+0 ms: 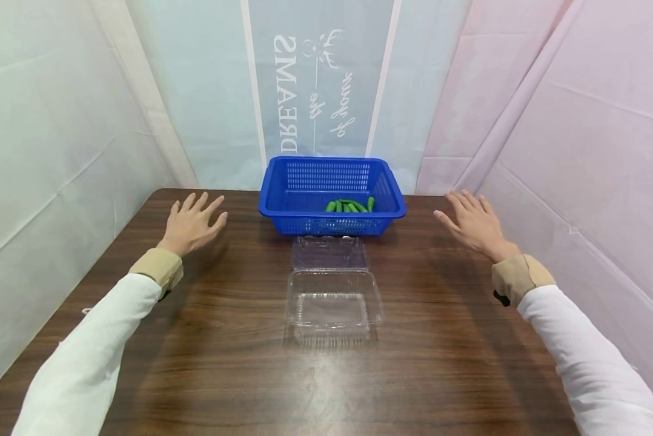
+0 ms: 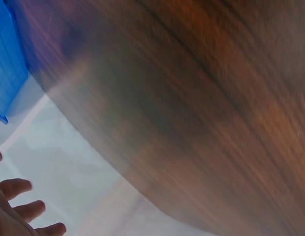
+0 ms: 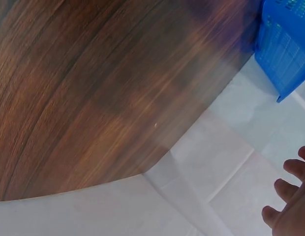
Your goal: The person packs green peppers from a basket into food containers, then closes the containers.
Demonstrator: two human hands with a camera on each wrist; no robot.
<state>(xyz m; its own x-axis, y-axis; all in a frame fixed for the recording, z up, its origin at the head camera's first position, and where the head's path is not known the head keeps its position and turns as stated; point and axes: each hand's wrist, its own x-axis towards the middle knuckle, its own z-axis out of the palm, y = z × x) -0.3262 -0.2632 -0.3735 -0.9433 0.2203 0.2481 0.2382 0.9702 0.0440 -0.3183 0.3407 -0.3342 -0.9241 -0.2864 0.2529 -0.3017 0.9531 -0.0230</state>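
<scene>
In the head view my left hand hovers over the table's left side, fingers spread, holding nothing. On the opposite side my right hand is likewise spread and holds nothing. Between them, at the far edge, stands a blue plastic basket with several green chili peppers inside, toward its front right. Directly in front of it lies a clear plastic clamshell box, its lid folded back toward the basket. Both hands are apart from these things. Each wrist view catches only some fingertips and a side of the basket.
The dark wood-grain table has rounded far corners. Pale cloth walls surround it on the left, right and back; the back cloth carries mirrored lettering. A small white loop lies near the left edge.
</scene>
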